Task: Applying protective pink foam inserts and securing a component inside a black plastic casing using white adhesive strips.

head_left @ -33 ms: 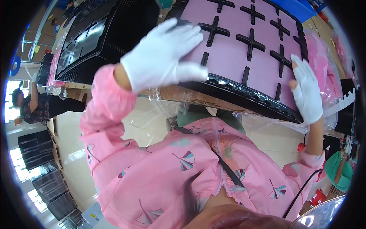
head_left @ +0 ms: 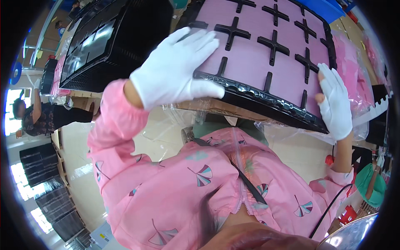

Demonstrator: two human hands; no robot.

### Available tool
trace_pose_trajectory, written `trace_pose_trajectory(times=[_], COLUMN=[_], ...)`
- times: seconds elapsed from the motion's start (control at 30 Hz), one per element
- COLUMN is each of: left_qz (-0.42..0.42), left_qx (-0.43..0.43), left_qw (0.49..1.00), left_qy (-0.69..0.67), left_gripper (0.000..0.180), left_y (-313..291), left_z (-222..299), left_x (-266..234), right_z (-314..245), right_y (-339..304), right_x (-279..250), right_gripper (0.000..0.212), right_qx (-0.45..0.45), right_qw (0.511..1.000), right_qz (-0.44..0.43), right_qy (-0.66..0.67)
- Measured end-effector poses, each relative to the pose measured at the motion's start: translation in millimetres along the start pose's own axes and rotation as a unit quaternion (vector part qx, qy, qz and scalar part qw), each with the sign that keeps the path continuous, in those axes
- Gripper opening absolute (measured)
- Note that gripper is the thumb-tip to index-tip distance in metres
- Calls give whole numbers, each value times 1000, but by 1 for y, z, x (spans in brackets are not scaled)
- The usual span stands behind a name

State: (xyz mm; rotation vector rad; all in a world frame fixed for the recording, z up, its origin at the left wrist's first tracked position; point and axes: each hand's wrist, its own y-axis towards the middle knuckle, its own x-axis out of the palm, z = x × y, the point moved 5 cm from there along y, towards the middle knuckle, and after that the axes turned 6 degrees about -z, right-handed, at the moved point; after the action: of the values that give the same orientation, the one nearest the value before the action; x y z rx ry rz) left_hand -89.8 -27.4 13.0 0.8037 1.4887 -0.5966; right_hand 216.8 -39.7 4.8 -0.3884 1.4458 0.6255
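Filling the far middle of the view, the black tray (head_left: pixel 275 99) lies at a slant before the person, its near edge sloping down toward its right corner. Its rim is glossy and moulded, with small notches and ridges that catch the light along the near side. To the tray's left stands a tall black block (head_left: pixel 143 41), ribbed along its lower side, with bright reflections on its upper face. Inside the tray's rim spreads a smooth, matte sheet (head_left: pixel 246 71) of pale lilac-pink. Right of the tray lies brighter pink material (head_left: pixel 353 68) under clear, crinkled plastic. Beyond the tray's far right corner sits a blue bin (head_left: pixel 327 10).

At the tray's near left corner is the white-gloved left hand (head_left: pixel 177 68), opened flat, fingers stretched out and thumb apart, gripping nothing; whether it presses on the rim cannot be told. Along the tray's right edge is the right hand (head_left: pixel 336 104), also gloved, its fingers extended and its thumb tip bare, with no closed grip visible.

Black crosses (head_left: pixel 273 45) stand in rows over the tray's pink sheet, and shorter bars (head_left: pixel 268 82) reach inward from its near rim.
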Motion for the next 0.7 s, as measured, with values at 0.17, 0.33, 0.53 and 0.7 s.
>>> trace_pose_trajectory(times=[0.17,0.33,0.53,0.7], left_qz=[-71,-55,-68,-66], left_qx=[-33,14,22,37], left_qw=[997,998,997,997], left_qy=[-14,15,8,5], left_gripper=[97,100,101,99], left_y=[-17,2,-3,5], left_z=[14,14,13,19], left_x=[-9,-2,-4,-7], right_z=[-15,-25,-13,-17], right_y=[-30,-18,-43,-34], right_x=[-8,-7,-4,-8], right_gripper=[39,37,34,29], right_qx=[-40,-66,-75,-124], right_qw=[999,996,995,990], right_qz=[-26,-18,-22,-2], right_qy=[12,63,66,75])
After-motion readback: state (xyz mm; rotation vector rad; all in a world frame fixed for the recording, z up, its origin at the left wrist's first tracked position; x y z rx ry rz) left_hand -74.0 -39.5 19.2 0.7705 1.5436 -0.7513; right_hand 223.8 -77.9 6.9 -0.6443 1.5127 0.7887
